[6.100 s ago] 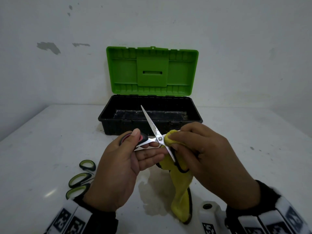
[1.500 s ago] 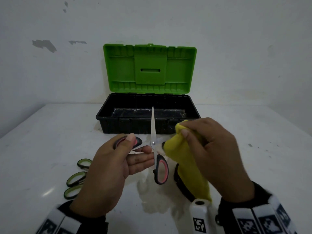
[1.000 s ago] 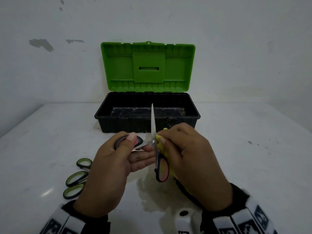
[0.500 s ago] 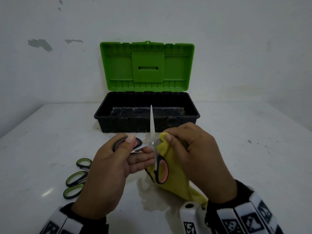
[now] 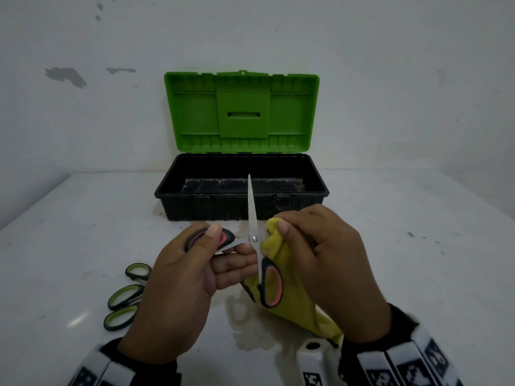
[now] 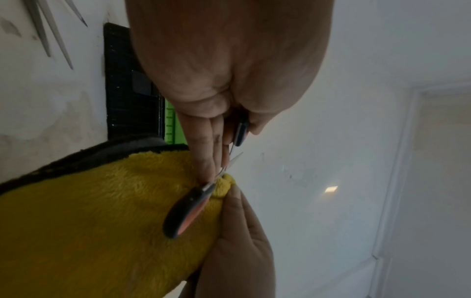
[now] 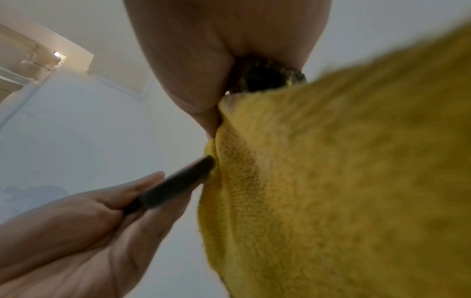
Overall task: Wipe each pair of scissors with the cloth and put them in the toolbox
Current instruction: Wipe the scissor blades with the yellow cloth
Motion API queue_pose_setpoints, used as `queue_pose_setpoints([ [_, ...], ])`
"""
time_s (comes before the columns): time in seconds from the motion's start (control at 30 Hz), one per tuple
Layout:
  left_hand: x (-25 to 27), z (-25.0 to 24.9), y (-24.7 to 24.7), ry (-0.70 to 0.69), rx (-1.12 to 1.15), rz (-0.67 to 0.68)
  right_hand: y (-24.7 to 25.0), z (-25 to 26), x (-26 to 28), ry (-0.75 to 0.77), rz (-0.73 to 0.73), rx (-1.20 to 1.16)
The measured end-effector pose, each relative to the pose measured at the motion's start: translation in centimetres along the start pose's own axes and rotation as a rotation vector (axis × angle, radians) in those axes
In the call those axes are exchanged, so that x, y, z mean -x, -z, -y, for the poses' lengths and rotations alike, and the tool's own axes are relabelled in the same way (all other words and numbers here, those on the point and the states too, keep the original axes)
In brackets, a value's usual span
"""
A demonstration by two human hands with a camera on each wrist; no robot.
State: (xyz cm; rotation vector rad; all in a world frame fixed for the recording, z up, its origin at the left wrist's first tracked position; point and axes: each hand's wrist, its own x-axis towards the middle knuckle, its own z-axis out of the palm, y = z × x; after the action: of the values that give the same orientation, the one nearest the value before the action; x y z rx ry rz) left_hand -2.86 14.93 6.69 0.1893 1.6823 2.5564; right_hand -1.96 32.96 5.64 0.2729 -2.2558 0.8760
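My left hand [image 5: 223, 250] grips one handle loop of the pink-and-black scissors [image 5: 254, 218], thumb on top. The scissors are spread wide: one blade points up toward the toolbox, and the other handle loop [image 5: 269, 285] hangs down. My right hand [image 5: 289, 232] pinches the yellow cloth [image 5: 289, 296] against the second blade by the pivot, and that blade is hidden inside the cloth. In the left wrist view the cloth [image 6: 102, 221] fills the lower left behind the hanging loop [image 6: 186, 213]. The open toolbox [image 5: 178, 188] with its green lid [image 5: 242, 112] stands behind, its black base holding no scissors.
Green-handled scissors [image 5: 125, 296] lie on the white table to the left of my left wrist; their blades [image 6: 51, 30] show in the left wrist view. A damp stain [image 5: 250, 330] marks the table under my hands. A white wall is close behind the toolbox.
Over the last second the right hand has slid the cloth a little out along the blade from the pivot. The left hand and scissors have stayed put.
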Motion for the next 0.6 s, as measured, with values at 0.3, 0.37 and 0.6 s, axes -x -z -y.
queue_pose_setpoints([
  [0.3, 0.0, 0.3, 0.3, 0.039, 0.017, -0.028, 1.5, -2.5, -0.3, -0.157, -0.005, -0.022],
  [0.37, -0.1, 0.2, 0.4, 0.049, 0.017, -0.03, 1.9, -3.0, -0.3, -0.197, -0.002, -0.042],
  [0.6, -0.4, 0.1, 0.4, 0.054, -0.004, -0.079, 3.4, -2.6, -0.7, -0.361, 0.081, -0.28],
])
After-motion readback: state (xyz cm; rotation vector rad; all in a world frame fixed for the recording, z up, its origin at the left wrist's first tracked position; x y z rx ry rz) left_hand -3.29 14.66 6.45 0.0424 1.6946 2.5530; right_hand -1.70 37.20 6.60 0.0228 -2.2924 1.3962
